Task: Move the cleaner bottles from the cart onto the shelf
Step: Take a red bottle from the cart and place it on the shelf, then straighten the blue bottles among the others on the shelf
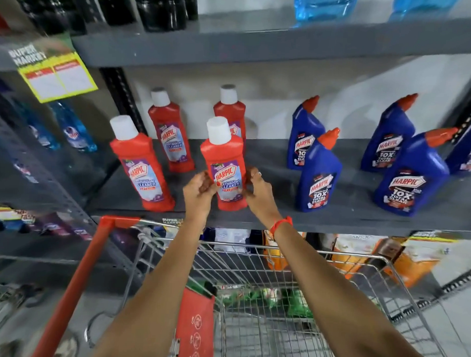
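A red bathroom cleaner bottle (225, 156) with a white cap stands near the front edge of the grey middle shelf (267, 219). My left hand (199, 190) and my right hand (258, 191) clasp its lower part from either side. Three more red bottles stand around it: one at the front left (141, 167), two behind (170, 133) (231, 108). Several blue toilet cleaner bottles (318, 173) (413, 174) stand to the right on the same shelf. The wire cart (251, 299) with a red handle (73, 285) is below my arms; green packs lie at its far end.
A yellow price tag (59, 76) hangs from the upper shelf (260, 40), which carries dark and light-blue bottles. Orange and white packs sit on the shelf below. A neighbouring rack with blue bottles stands at left. A red child-seat flap (197, 329) is in the cart.
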A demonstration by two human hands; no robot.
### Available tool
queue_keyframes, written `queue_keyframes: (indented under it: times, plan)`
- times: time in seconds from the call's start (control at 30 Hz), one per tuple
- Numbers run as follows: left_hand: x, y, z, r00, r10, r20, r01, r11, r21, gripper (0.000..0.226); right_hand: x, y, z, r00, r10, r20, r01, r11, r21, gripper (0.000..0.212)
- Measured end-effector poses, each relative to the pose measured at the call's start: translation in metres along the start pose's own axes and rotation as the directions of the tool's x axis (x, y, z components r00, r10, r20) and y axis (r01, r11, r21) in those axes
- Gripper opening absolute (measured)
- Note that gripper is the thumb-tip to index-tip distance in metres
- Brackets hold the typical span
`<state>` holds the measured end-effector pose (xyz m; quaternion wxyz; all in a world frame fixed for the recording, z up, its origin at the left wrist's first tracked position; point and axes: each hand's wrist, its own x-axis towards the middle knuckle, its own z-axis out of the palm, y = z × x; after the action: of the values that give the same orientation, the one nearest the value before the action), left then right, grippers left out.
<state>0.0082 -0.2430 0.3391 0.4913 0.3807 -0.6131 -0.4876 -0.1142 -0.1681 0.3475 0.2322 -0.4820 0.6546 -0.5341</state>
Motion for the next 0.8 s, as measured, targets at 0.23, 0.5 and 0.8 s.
queue_keyframes:
  times: [0.23, 0.5, 0.8]
  plan:
    - [-0.003, -0.002, 0.011, 0.996, 0.031, -0.078, -0.028, 0.999, 0.038, 0.034, 0.008, 0.010, -0.003, 0.998, 0.052, 0.039, -0.052, 0.999, -0.001, 0.038]
    - [-0.020, -0.001, 0.018, 0.983, 0.037, -0.180, -0.043, 0.999, -0.029, 0.045, 0.003, 0.003, -0.004, 0.996, 0.044, 0.073, -0.050, 0.995, 0.081, 0.050]
    - [-0.059, -0.001, 0.070, 0.840, 0.146, -0.523, -0.178, 0.984, -0.011, 0.031, -0.051, 0.038, -0.038, 0.997, 0.066, 0.036, -0.067, 0.997, 0.042, 0.055]
